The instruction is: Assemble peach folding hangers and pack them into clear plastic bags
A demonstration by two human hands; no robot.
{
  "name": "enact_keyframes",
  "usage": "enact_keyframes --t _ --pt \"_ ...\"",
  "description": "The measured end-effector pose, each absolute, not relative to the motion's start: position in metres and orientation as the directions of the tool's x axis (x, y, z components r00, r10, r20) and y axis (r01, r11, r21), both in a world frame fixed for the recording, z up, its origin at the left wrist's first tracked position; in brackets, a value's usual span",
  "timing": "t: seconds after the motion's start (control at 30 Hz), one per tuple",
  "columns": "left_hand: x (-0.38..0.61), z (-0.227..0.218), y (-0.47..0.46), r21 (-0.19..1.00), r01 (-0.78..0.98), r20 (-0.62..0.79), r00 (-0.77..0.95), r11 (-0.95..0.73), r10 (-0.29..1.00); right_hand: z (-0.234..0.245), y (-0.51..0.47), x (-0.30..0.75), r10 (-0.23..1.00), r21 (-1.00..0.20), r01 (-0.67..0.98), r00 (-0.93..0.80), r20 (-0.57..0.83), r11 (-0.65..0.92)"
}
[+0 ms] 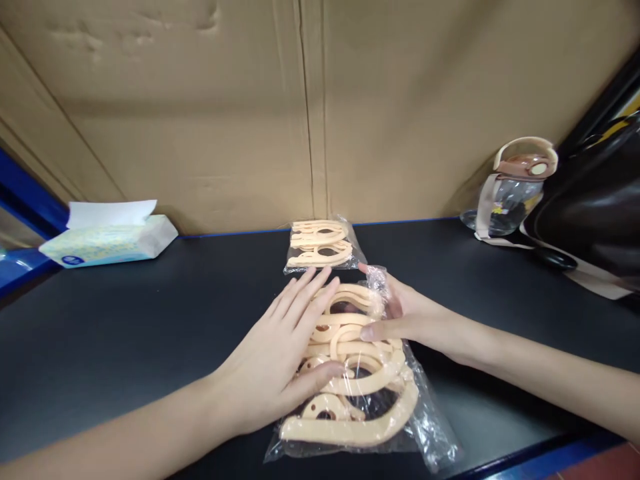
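Observation:
A clear plastic bag of several cream curved plastic hangers (360, 400) lies on the dark table (125, 333) right in front of me. My left hand (280, 353) rests flat on the bag's left side, fingers stretched out and thumb pressing the hangers. My right hand (400, 313) comes in from the right and pinches the bag's far end, thumb on the hangers and fingers around the crinkled plastic. A second, smaller bag of the same hangers (320, 245) lies just beyond, near the back wall.
A tissue pack (107, 237) with a sheet sticking out sits at the back left. A clear water bottle with a brown lid (510, 190) and a dark bag (595, 207) stand at the back right. A cardboard wall (300, 107) closes off the back.

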State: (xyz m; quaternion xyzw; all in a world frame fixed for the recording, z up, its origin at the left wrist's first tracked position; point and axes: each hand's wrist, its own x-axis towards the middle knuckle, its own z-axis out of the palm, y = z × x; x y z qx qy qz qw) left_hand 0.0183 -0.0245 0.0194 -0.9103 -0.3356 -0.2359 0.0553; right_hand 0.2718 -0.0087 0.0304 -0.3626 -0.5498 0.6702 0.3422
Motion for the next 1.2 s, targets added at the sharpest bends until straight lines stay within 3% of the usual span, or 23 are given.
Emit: enact_keyframes --t 0.17,0.33,0.53,0.7,0.77,0.87,1.03,1.2 --pt "0.051 0.051 0.035 0.005 0.624 0.493 0.678 -0.782 0.545 0.04 -0.013 0.302 0.919 -0.99 0.014 -0.37 -0.138 -0.143" --pt "0.072 0.058 0.093 -0.207 0.562 0.424 0.789 -0.801 0.444 0.056 -0.016 0.338 0.99 -0.992 0.086 -0.101 -0.103 -0.094" --pt "0.067 0.052 0.112 -0.402 0.546 0.345 0.834 -0.735 0.43 0.084 0.008 0.351 0.999 -0.999 0.038 0.051 0.001 -0.001" --pt "0.049 0.042 0.106 -0.456 0.56 0.313 0.829 -0.692 0.464 0.088 0.066 0.329 0.989 -0.989 -0.036 -0.015 0.144 0.144" --pt "0.043 0.036 0.098 -0.463 0.57 0.31 0.821 -0.678 0.479 0.08 0.093 0.311 0.954 -0.966 -0.006 -0.153 0.256 0.258" --pt "0.038 0.029 0.081 -0.477 0.581 0.294 0.812 -0.659 0.504 0.062 0.129 0.278 0.931 -0.951 0.048 -0.227 0.287 0.305" --pt "0.031 0.03 0.051 -0.534 0.6 0.287 0.791 -0.596 0.54 0.042 0.169 0.245 0.925 -0.891 0.308 -0.291 0.244 0.333" --pt "0.028 0.039 0.047 -0.511 0.636 0.323 0.765 -0.578 0.557 0.046 0.173 0.246 0.903 -0.662 0.615 -0.268 0.335 0.428"
